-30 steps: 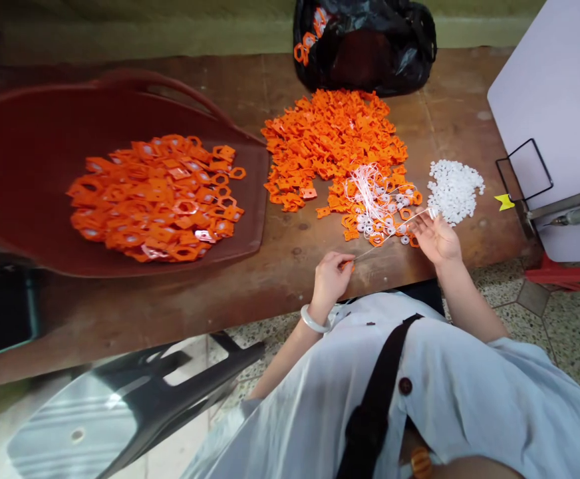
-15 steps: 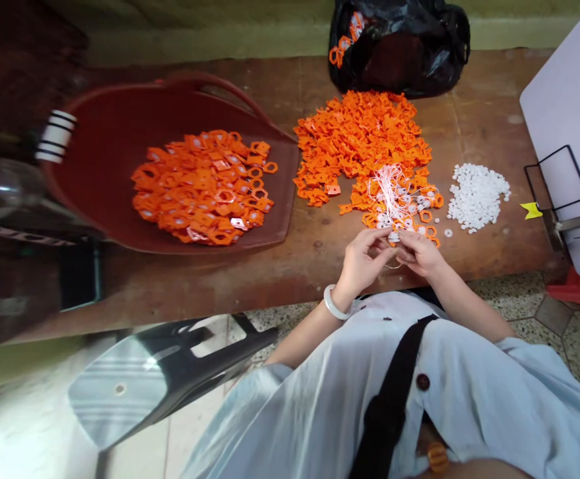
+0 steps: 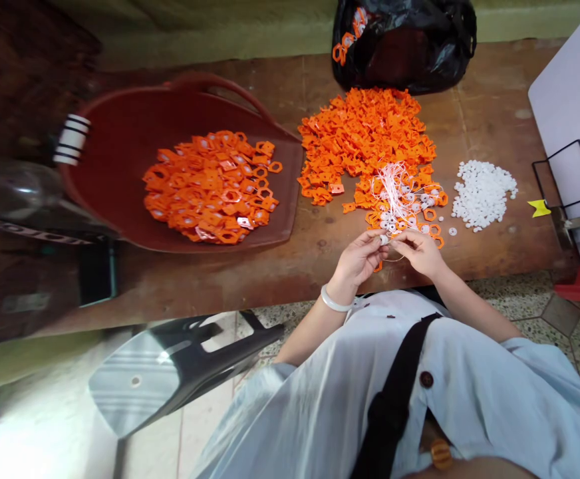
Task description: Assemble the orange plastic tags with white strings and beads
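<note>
My left hand [image 3: 358, 261], with a white bangle at the wrist, pinches a small white round piece [image 3: 384, 240] between thumb and fingers. Close beside it, my right hand [image 3: 420, 253] is closed in a pinch, seemingly at the thin string that loops below both hands. Just beyond my fingers lie a bundle of white string [image 3: 392, 186] and orange hexagonal pieces with white discs. Behind them spreads a large pile of orange pieces [image 3: 370, 130]. To the right sits a pile of small white pieces [image 3: 483, 194].
A dark red basket [image 3: 115, 120] holding orange pieces lies on the left of the wooden table [image 3: 499, 80]. A black plastic bag [image 3: 424, 53] stands at the back. On the right are a white panel [image 3: 569, 100] and a black wire frame. A grey stool [image 3: 140, 382] is below left.
My hands have moved slightly apart, and the white piece now shows at my left fingertips. An orange piece has come into view below my left fingers. The whole view has shifted a little.
</note>
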### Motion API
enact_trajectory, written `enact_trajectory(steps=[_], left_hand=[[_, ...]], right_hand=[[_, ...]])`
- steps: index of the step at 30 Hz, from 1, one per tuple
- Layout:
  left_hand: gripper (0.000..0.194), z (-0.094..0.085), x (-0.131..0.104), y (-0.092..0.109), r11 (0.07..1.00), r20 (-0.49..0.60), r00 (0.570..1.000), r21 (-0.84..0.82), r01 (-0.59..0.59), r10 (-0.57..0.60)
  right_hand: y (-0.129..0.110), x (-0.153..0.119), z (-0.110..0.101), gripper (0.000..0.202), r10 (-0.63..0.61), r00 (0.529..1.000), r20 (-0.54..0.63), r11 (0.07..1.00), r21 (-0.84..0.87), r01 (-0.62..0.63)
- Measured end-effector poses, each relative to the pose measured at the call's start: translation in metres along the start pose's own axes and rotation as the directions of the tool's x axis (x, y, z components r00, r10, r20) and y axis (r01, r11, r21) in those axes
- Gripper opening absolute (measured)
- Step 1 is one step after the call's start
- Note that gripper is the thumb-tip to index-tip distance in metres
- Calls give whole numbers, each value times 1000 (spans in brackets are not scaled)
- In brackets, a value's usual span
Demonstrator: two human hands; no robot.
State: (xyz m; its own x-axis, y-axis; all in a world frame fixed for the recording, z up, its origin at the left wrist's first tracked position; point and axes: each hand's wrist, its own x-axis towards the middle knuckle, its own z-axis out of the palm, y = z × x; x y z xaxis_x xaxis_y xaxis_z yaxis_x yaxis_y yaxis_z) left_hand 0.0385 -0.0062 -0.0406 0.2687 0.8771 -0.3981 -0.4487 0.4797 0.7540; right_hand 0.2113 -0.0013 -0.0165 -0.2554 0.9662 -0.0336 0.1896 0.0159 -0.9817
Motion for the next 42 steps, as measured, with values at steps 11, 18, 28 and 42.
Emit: enact_trajectory(steps=[11,18,28,42], left_hand=[[34,4,-4,-3,986,-3,999,157,-50,51],[34,13,-9,-4,862,-22,958,442,-248,287],[31,20,-14,1,849,-28,955,466,-249,296],[8,19,-16,13,561,26,819,716,-415,573]], right_hand=[[-6,-3,0,18,-194,980,-51,975,-121,187],[-8,3,-7,19,-200,980,-15,962,-191,194],[-1,9,-11,16,-92,995,-26,991,-105,89],[-14,-7,-5,17,-274,943,190,780,-529,334]])
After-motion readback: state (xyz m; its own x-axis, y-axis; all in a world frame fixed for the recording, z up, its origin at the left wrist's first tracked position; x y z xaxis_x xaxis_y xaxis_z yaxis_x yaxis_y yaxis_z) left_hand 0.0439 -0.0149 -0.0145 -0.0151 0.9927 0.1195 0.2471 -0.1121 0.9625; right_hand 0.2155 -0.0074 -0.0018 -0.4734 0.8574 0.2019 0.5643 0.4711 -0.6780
